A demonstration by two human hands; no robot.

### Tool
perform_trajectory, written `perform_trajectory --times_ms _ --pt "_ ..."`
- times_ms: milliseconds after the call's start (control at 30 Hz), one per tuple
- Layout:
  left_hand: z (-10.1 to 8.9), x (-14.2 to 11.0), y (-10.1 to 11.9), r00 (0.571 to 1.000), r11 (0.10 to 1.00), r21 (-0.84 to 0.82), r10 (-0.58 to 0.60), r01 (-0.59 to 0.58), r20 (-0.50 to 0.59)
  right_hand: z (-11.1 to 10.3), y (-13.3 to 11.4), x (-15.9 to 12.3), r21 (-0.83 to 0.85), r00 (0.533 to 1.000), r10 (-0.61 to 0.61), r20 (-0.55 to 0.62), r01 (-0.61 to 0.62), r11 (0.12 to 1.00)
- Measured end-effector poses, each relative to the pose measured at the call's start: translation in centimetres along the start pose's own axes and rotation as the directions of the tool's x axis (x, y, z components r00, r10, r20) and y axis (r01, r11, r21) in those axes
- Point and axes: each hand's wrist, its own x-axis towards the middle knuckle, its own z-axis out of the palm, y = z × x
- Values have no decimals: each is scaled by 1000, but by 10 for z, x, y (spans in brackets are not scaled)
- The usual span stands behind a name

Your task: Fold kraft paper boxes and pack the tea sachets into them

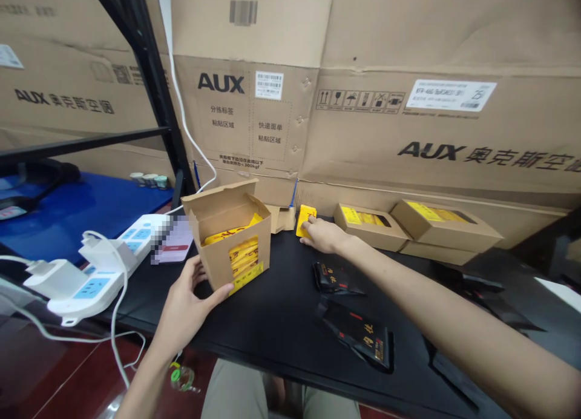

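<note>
A kraft cardboard box (213, 270) stands on the black table with its lid raised. Yellow packets (245, 252) fill it and show through a window in its front. My left hand (193, 298) grips the box by its lower left corner, thumb across the front. Further back on the table, my right hand (321, 234) has its fingers closed on a yellow packet (305, 216); the fingertips are partly hidden. Below my right forearm lie two black pouches with gold lettering, a smaller one (333, 277) and a larger one (358, 334).
Closed windowed boxes (372, 228) sit at the back right, several of them, some stacked. A white power strip (104, 277) with plugs and cables lies at the left beside a phone-like object (175, 240). Large AUX cartons (254, 122) wall off the back.
</note>
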Motion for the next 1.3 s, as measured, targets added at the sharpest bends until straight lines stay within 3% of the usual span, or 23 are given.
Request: perform_trajectory --times_ms 233,400,567,667,733,833,967,1167,1233,1300 --pt "0 0 2 1000 1000 17 -11 12 -26 13 3 -1 -40 1000 2 -26 -3 999" --pt "0 -2 2 1000 1000 24 -11 11 -19 21 0 -11 -15 991 46 -124 -48 999" --pt "0 -2 2 1000 999 36 -16 17 -24 11 3 -31 76 936 205 -287 -191 979" --pt "0 -1 2 1000 999 44 -9 10 -23 2 11 -42 140 905 248 -345 -212 967" --pt "0 -1 3 1000 999 47 1 0 -24 -4 18 -49 235 883 245 -399 -160 959" --pt "0 -2 3 999 998 67 12 -10 -30 -17 24 -64 449 825 233 -514 27 893" --pt "0 -3 3 1000 997 70 9 -7 -23 -57 14 -95 565 752 205 -627 257 784" --pt "1 -4 5 1000 998 61 -10 11 -26 -131 -33 -136 428 550 107 -828 498 754" --pt "1 -4 5 1000 998 60 -6 8 -26 -145 -49 -136 347 507 48 -861 515 784" --pt "2 -3 3 1000 998 60 4 -3 -24 -153 -62 -127 253 496 -51 -867 526 812"
